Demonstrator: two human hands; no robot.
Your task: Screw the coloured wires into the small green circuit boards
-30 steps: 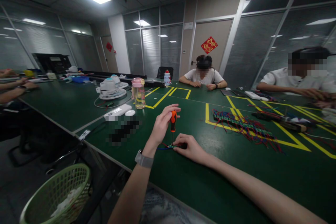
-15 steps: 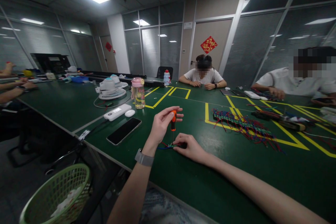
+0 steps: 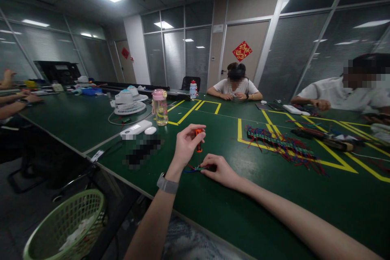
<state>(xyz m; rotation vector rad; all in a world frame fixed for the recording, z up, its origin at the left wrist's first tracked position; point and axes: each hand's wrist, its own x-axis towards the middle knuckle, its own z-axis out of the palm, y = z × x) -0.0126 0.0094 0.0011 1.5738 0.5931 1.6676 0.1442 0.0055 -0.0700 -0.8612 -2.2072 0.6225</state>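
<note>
My left hand [image 3: 185,146], with a grey watch band on its wrist, grips the orange and black handle of a screwdriver [image 3: 199,148] between thumb and fingers. The screwdriver stands upright, its thin shaft pointing down at a small green circuit board [image 3: 197,168] with red and blue wires. Whether the tip touches a screw is too small to tell. Close to the table, my right hand [image 3: 221,171] pinches the board's right side, and its fingers hide part of it.
On the green table [image 3: 237,215], a row of wired boards [image 3: 280,143] lies to the right inside yellow tape. A phone [image 3: 144,151], white power bank [image 3: 136,129], bottle [image 3: 160,107] and fans [image 3: 129,103] are on the left. A basket [image 3: 65,225] stands below. Two people sit opposite.
The fingers of my left hand have curled further round the screwdriver handle, which has shifted slightly left. My right hand stays on the board.
</note>
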